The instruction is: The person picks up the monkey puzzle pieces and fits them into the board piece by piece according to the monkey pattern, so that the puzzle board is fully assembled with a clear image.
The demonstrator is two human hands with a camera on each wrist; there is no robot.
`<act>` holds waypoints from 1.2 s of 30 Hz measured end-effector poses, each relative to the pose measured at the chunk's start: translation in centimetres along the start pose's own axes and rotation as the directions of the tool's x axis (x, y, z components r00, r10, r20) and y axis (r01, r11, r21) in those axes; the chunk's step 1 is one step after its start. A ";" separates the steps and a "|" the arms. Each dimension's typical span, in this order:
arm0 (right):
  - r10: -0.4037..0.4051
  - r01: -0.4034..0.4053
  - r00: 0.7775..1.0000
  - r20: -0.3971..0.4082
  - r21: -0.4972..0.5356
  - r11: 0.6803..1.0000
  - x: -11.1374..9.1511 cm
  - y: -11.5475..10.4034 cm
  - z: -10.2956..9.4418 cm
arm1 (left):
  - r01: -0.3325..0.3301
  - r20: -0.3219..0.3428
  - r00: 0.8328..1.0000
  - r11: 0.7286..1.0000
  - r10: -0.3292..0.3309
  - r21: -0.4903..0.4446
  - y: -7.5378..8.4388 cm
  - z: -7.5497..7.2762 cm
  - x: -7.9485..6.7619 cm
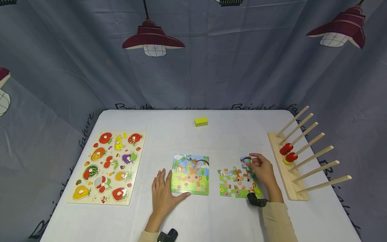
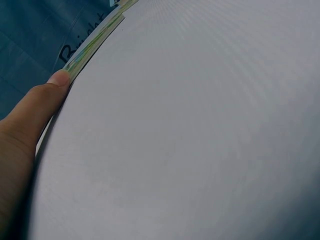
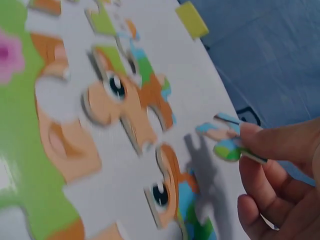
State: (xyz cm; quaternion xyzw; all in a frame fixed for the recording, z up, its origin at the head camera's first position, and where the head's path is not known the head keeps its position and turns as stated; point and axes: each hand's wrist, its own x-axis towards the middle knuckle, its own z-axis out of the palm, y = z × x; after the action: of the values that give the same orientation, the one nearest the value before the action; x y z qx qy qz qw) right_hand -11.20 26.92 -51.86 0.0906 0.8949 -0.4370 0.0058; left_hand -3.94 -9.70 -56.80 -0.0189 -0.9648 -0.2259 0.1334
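Head view: I see the right hand (image 1: 262,169) pinching a puzzle piece (image 1: 244,159), the left hand (image 1: 164,195) outstretched, gripping nothing, thumb at the picture board's seven o'clock (image 1: 196,192), likely steadying it

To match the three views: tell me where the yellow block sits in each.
Head: yellow block at centre, near the far edge of the white table.
Left wrist: not in it.
Right wrist: yellow block at the top, right of centre.
Shared landmark: blue-gray curtain beyond the table, in all three.
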 end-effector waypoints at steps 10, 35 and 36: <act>-0.013 -0.035 0.984 0.179 0.260 0.965 -0.5 -2.8 2.9 | 0.008 0.022 1.000 1.000 -0.008 0.004 -0.1 0.0 0.0; -0.055 0.017 0.981 0.186 0.201 0.980 0.0 -8.0 12.5 | -0.011 -0.013 1.000 1.000 0.011 0.002 -0.1 0.2 0.0; -0.061 0.027 0.981 0.182 0.187 0.982 0.0 -8.0 12.6 | -0.009 -0.011 1.000 1.000 0.009 0.001 -0.2 0.2 0.0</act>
State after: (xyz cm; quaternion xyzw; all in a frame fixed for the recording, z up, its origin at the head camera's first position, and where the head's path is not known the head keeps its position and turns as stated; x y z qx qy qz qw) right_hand -13.46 12.22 -53.37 0.0294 0.8481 -0.5242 0.0717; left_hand -4.00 -9.78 -57.01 -0.0221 -0.9640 -0.2249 0.1400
